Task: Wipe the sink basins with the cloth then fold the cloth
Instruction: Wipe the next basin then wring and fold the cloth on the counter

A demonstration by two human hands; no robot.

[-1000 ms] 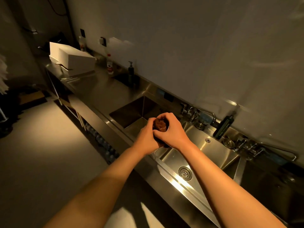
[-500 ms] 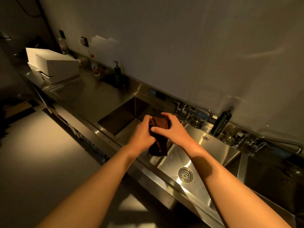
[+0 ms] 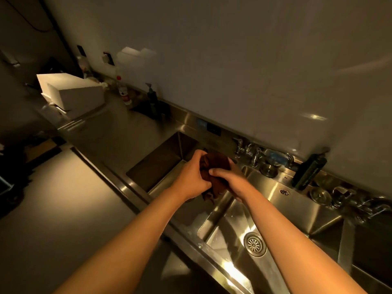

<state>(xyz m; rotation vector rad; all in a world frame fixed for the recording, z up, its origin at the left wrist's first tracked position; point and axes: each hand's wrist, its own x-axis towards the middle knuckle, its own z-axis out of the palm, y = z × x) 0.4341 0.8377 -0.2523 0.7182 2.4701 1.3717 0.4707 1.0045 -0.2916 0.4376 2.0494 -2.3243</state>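
While bunched, dark brown cloth (image 3: 215,166) hangs crumpled; left hand (image 3: 191,179), right hand (image 3: 228,180) fingers grip it.

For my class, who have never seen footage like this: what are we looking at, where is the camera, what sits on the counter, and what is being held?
There is no machine here: a person wears a camera on the head, looking down at their own arms. The left hand and right hand both grip a dark brown cloth above a steel sink with a round drain. On the counter stand a white box and a dark pump bottle; a second dark bottle leans by the taps.
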